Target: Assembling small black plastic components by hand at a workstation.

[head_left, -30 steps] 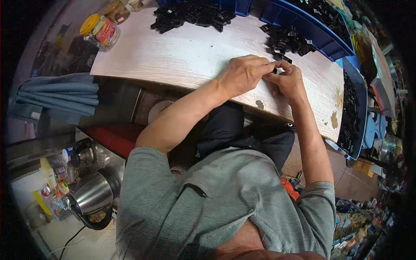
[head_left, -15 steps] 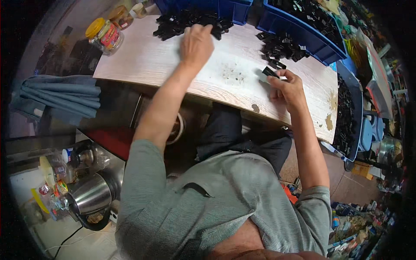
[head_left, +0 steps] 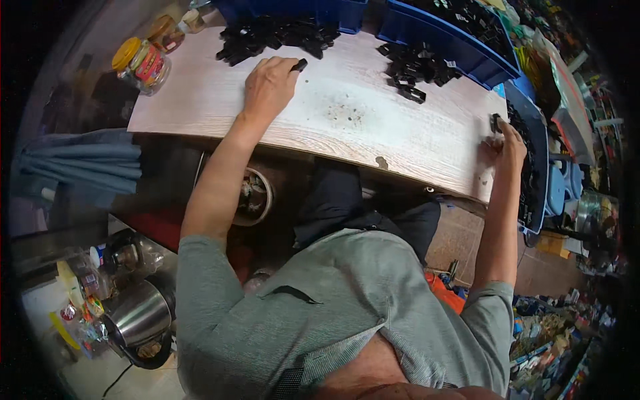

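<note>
My left hand [head_left: 270,85] is closed on a small black plastic part [head_left: 299,65], just in front of the left heap of black parts [head_left: 273,37]. At the table's right edge, my right hand [head_left: 510,143] grips another black plastic piece [head_left: 495,123] between thumb and fingers. It is beside the blue bin [head_left: 541,170] that holds many similar black pieces. A second heap of black parts [head_left: 417,70] lies between my hands, toward the back. What exactly the parts are is too small to tell.
Two blue crates [head_left: 453,41] [head_left: 350,15] line the table's back edge. A yellow-lidded jar [head_left: 143,67] stands at the far left of the pale table [head_left: 220,100]. Below left are a steel kettle [head_left: 140,310] and a round bucket [head_left: 267,200] under the table.
My left hand has drawn back from the left heap with a black part in it. My right hand has moved right with its piece, to the side bin. The whole view has shifted slightly.
</note>
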Tool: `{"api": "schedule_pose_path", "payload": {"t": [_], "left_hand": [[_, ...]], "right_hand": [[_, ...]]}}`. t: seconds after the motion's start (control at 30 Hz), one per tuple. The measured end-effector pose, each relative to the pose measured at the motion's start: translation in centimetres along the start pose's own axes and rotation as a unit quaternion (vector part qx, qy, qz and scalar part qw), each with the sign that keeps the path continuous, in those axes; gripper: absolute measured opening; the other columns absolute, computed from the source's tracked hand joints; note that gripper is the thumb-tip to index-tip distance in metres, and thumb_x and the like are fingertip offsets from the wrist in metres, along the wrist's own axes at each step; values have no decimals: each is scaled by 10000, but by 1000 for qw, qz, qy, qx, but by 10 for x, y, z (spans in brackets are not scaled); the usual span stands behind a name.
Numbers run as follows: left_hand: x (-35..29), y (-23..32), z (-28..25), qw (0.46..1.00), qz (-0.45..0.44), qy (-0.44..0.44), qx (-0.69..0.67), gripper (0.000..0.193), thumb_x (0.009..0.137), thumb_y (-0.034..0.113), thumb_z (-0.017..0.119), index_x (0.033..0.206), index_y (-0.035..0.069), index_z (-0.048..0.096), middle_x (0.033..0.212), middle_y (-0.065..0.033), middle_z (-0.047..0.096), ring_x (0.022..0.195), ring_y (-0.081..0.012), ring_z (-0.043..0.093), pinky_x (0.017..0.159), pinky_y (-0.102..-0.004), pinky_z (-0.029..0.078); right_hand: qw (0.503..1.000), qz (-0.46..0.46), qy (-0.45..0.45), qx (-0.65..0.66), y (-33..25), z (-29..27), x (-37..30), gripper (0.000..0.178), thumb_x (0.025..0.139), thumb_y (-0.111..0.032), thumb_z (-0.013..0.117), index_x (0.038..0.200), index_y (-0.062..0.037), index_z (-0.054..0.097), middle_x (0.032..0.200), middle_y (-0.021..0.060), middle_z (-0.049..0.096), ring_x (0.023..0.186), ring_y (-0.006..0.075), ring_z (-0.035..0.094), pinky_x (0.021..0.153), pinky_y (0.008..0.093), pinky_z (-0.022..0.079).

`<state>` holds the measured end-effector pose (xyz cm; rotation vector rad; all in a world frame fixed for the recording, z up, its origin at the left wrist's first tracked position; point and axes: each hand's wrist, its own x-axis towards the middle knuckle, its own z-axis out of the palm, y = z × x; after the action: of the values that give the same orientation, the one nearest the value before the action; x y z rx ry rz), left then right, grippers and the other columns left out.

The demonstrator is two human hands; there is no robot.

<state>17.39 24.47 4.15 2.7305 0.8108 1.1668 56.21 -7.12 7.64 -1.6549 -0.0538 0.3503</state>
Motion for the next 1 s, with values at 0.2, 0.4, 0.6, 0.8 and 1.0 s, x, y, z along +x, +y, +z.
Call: {"api": "schedule_pose_path", "payload": {"t": [0.2,0.4,0.6,0.8,1.0], "left_hand": [[-5,29,-2,999,0,-45,-8,217,877,99,712,1082,33,742,1027,-126,746,929,-333,674,821,-422,545],[-9,68,12,995,-6,-54,-82,249,884,108,701,1119,30,731,1002,-146,754,882,-320,689,797,-401,550],[-10,103,36,963,-118,-57,-237,315,932,137,673,1220,12,697,1007,-147,763,839,-206,731,743,-317,587],[0,139,60,901,-177,-68,-390,323,950,140,670,1237,-9,682,1032,-119,765,891,-147,719,781,-283,572],[-1,138,53,927,-129,-28,-350,318,949,145,663,1225,-13,683,1058,-154,758,882,-204,742,770,-314,585]], "right_hand": [[986,1,-131,-102,-4,53,-49,421,816,-189,837,1190,-72,682,715,21,572,542,163,599,516,356,578],[942,-46,-270,-194,0,104,-69,513,782,-208,859,1236,-79,658,635,-14,516,502,103,508,432,292,464],[917,-44,-270,-290,-3,126,-84,429,735,-326,890,1030,-88,689,617,2,557,472,122,514,405,298,408],[894,-50,-316,-314,1,127,-109,420,742,-432,882,804,-68,680,587,15,558,441,117,504,406,286,387],[909,-18,-362,-207,5,115,-113,352,792,-218,844,1052,-58,667,633,12,580,457,110,514,423,264,428]]}}
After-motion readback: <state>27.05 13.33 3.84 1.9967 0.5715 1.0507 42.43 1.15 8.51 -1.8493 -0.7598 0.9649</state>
